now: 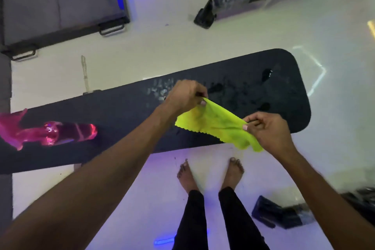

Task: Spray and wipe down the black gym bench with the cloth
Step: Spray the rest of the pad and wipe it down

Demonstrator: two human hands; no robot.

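Note:
The black gym bench [121, 111] runs across the view from lower left to upper right, with wet droplets and dark damp patches on its right half. Just above it I hold a bright yellow-green cloth [215, 126] stretched between both hands. My left hand [184, 95] pinches the cloth's upper left corner. My right hand [267, 130] pinches its right edge, and the loose end hangs below. A pink translucent spray bottle [48, 132] lies on its side on the bench's left part, apart from both hands.
My bare feet [211, 172] stand on the pale glossy floor just in front of the bench. A grey padded mat with handles [60, 2] lies at the upper left. Black metal equipment frames sit at the upper right [243, 2] and lower right [284, 215].

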